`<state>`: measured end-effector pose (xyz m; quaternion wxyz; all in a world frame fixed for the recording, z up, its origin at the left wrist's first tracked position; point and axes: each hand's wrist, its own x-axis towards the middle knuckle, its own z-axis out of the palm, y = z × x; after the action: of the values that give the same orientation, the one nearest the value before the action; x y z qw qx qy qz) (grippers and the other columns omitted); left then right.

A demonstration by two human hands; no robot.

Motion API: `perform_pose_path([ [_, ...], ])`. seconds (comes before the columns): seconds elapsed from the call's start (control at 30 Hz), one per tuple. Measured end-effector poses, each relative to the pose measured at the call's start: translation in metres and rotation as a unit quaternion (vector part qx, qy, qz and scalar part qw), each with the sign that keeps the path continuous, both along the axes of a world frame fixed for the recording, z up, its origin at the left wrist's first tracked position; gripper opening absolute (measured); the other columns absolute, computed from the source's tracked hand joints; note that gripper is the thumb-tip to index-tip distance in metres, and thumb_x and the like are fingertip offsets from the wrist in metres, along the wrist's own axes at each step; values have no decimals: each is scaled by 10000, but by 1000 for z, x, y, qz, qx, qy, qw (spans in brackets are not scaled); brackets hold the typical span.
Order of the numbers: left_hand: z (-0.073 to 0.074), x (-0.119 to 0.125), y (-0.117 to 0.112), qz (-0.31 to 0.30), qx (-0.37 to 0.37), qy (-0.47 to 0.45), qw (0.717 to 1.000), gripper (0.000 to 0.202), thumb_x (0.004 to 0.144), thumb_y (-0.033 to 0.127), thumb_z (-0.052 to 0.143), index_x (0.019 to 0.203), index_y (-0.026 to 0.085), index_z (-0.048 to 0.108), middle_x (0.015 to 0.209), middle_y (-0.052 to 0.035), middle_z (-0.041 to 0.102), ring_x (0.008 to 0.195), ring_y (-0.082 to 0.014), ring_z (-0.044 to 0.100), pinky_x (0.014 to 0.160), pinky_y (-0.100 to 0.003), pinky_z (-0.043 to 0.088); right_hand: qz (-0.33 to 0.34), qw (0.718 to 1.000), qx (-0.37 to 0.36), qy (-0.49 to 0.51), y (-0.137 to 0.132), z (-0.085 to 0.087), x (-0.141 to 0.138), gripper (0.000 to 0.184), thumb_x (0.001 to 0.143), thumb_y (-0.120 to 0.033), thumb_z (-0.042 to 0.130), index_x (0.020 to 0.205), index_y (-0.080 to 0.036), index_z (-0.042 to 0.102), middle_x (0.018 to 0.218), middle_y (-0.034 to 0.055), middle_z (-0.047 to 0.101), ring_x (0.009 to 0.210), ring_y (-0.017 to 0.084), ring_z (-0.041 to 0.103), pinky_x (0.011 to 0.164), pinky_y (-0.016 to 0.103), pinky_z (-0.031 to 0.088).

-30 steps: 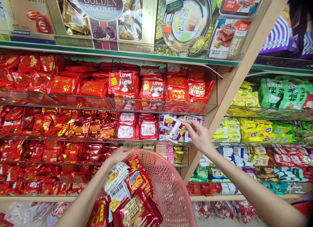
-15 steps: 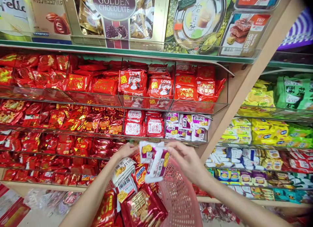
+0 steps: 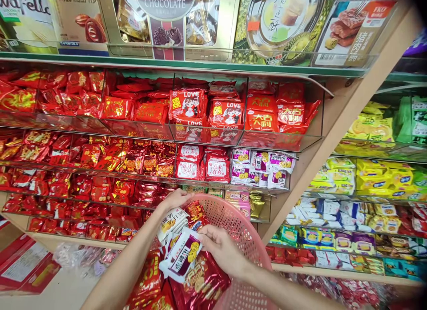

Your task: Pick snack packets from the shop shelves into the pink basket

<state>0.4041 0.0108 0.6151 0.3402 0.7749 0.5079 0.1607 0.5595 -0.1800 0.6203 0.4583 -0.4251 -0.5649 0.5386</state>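
My right hand (image 3: 222, 247) pinches a purple-and-white biscuit packet (image 3: 183, 252) by its edge, low over the contents of a pink perforated plastic basket (image 3: 245, 221). Part of a second packet of the same colours shows behind it. My left hand (image 3: 176, 199) is closed on the far rim of the basket, its fingertips partly hidden. In the basket lie a large dark red biscuit packet (image 3: 203, 279), a white cracker packet (image 3: 171, 223) and several red packets (image 3: 147, 274).
Tiered shelves with clear dividers hold red packets (image 3: 116, 107) and, at the right end, purple-and-white packets (image 3: 260, 167). Boxed sweets (image 3: 168, 25) stand above. A slanted wooden upright (image 3: 327, 127) separates yellow packets (image 3: 383, 174) on the right. A red carton (image 3: 26, 265) sits low at left.
My right hand has moved down and left with the purple-and-white packet, from above the basket's far side to over its contents. My left hand stays at the rim. The view has shifted slightly.
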Motion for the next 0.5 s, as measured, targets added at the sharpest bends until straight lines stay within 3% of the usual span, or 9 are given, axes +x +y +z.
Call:
perform_pose_path([
  [0.2,0,-3,1,4,-9,12,1000,586,657,746,468,571,174,563,464,17,471,505,-152,429,545,-279,289,9,998,-52,41,-9,16,-2,355,748,-546,616,766,-192,602,714,-16,602,704,150,538,729,308,412],
  [0.33,1,-5,1,4,-8,16,1000,578,662,741,466,570,180,573,469,16,489,520,-159,449,567,-280,301,-4,998,-62,28,-10,37,28,373,729,-562,620,779,-195,576,733,-9,605,725,148,549,751,312,424],
  [0.4,0,-6,1,3,-9,15,1000,574,663,739,465,567,183,576,468,18,487,520,-159,451,573,-281,307,7,998,-65,-26,-8,45,54,351,738,-539,611,789,-196,554,744,-3,598,719,150,548,714,303,428],
  [0.5,-2,-7,0,0,-15,12,1000,567,670,730,461,578,183,582,467,14,493,511,-162,459,560,-282,312,34,978,-33,-205,-4,50,92,263,796,-445,543,749,-187,535,712,-3,557,673,142,503,634,276,393],
])
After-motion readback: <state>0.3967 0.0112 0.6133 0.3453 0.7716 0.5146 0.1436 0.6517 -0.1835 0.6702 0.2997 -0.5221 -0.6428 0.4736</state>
